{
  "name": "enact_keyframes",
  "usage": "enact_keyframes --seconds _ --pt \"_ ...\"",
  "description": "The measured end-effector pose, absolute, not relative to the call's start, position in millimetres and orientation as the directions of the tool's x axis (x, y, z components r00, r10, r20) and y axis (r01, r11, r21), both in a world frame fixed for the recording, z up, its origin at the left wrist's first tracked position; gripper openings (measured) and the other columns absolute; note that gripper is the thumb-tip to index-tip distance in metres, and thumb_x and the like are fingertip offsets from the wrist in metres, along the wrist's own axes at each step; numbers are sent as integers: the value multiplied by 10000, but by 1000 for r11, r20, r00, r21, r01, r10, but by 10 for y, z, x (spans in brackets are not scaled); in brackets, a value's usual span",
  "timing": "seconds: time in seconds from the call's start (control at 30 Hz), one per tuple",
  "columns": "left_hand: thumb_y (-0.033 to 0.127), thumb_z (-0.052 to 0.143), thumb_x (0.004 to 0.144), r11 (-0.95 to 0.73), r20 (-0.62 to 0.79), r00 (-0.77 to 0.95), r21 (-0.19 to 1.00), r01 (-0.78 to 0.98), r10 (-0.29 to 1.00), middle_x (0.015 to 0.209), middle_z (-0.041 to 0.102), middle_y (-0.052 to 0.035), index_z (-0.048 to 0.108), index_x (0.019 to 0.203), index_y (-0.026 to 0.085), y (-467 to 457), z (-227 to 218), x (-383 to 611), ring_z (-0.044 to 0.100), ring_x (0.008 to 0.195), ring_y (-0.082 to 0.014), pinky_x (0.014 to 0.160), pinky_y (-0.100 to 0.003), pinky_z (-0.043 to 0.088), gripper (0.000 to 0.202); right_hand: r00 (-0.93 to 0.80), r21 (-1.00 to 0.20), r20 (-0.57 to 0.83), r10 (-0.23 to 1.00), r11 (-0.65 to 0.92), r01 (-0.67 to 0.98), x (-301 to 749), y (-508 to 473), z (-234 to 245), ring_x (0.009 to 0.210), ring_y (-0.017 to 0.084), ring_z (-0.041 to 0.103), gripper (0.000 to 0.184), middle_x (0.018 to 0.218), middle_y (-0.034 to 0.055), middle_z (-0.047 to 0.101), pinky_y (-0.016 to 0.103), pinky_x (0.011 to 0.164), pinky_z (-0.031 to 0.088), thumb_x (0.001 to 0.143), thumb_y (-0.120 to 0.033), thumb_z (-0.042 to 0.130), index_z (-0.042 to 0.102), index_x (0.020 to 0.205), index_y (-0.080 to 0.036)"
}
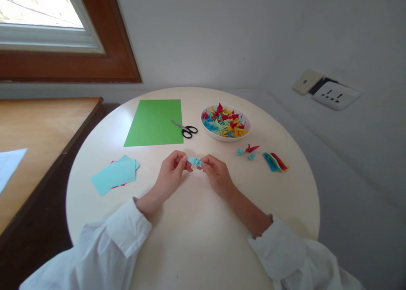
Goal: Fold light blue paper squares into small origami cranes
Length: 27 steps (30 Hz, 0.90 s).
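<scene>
Both my hands meet over the middle of a round cream table (190, 239). My left hand (171, 173) and my right hand (215, 173) each pinch one end of a small light-blue folded paper piece (194, 161), held just above the tabletop. Fingers of both hands are closed on it. White sleeves cover my forearms.
A green sheet (155, 122) and black-handled scissors (185, 129) lie behind my hands. A white bowl (226, 125) holds several coloured folded pieces. Three small folded pieces (248, 151) and a stack of coloured strips (275, 161) lie right. Light-blue sheets (116, 174) lie left. A wooden surface (38, 137) adjoins.
</scene>
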<state>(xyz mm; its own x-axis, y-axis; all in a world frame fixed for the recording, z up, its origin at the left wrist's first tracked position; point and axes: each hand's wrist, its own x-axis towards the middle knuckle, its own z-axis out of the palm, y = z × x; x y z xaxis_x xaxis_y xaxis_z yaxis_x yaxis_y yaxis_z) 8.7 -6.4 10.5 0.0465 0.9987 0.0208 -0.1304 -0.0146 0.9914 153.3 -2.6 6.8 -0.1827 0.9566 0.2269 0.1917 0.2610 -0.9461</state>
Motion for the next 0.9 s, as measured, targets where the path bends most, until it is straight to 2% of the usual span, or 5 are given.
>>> enact_keyframes --seconds 0.27,0.6,0.8,0.9 --pt "364 631 696 103 -79 102 961 -255 992 541 533 43 500 680 148 -42 98 89 505 497 -71 552 -225 415 253 -199 -951 215 956 251 179 1546 -30 74 611 127 497 156 613 -11 526 249 606 399 739 -267 423 502 631 -188" --pt "340 646 675 156 -133 111 957 -244 985 526 526 38 505 669 143 -38 109 95 477 483 -70 521 -211 382 242 -206 -947 217 954 257 193 1554 -28 47 617 122 482 162 615 -15 510 248 611 378 750 -262 408 489 634 -183" --pt "400 563 750 122 -85 161 963 -239 983 513 489 47 471 658 161 -50 114 73 437 467 -72 513 -221 366 272 -197 -924 226 954 274 268 1549 -21 49 581 119 456 179 584 -22 476 248 578 358 757 -274 398 454 609 -190" --pt "440 497 791 68 -40 188 987 -148 981 516 473 39 468 640 163 -58 110 64 433 474 -81 502 -227 344 317 -218 -907 220 951 281 313 1545 -27 54 562 115 434 175 572 -26 459 245 551 340 754 -274 396 454 613 -189"
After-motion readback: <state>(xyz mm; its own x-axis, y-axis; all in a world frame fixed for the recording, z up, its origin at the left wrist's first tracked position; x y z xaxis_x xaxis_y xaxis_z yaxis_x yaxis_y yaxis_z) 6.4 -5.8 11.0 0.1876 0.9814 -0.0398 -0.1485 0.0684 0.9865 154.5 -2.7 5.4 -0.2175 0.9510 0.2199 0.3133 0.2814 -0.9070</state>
